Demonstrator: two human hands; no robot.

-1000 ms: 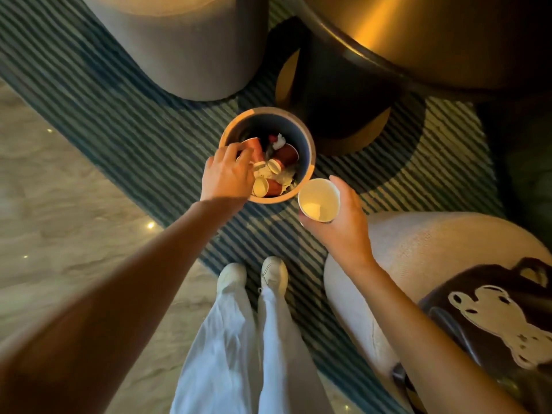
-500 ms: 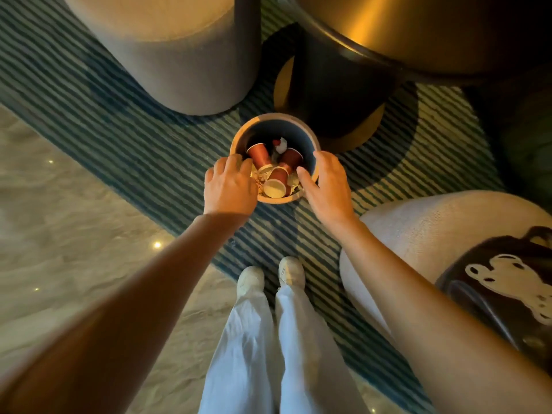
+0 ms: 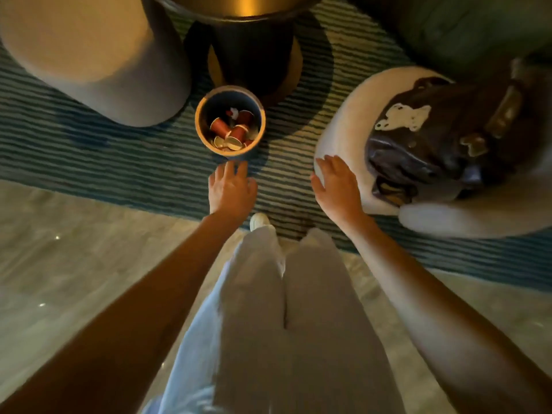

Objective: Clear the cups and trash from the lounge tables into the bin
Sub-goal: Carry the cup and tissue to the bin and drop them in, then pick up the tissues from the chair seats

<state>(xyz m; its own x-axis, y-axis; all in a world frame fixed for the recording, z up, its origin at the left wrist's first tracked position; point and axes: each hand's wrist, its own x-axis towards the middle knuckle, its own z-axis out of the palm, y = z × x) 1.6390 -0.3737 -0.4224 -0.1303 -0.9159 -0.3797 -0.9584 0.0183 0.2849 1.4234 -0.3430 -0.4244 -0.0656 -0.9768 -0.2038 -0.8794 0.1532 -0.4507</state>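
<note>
The bin (image 3: 230, 121), a small round tub with a pale rim, stands on the striped rug (image 3: 134, 162), not far in from the rug's near edge, and just in front of the dark pedestal of a gold-topped table (image 3: 254, 46). Inside it lie several red paper cups (image 3: 234, 130), tipped on their sides with their pale mouths showing, along with a scrap of white and red trash at the back. Nothing sticks above the rim.

The left hand (image 3: 231, 189) hovers just short of the bin's near side, palm down, fingers loosely spread, holding nothing. The right hand (image 3: 336, 183) is also empty, fingers splayed wide, hanging over the rug by the edge of a pale round stool (image 3: 343, 124). A dark bag (image 3: 442, 144) with a white bear figure sits on that stool. A second, grey stool (image 3: 98, 55) stands on the rug's far left.

By my reading, this round of dumping is done: cups are in the bin and both hands are free. Only a sliver of the tabletop is visible, so I cannot tell whether more cups or trash remain on the lounge tables.
</note>
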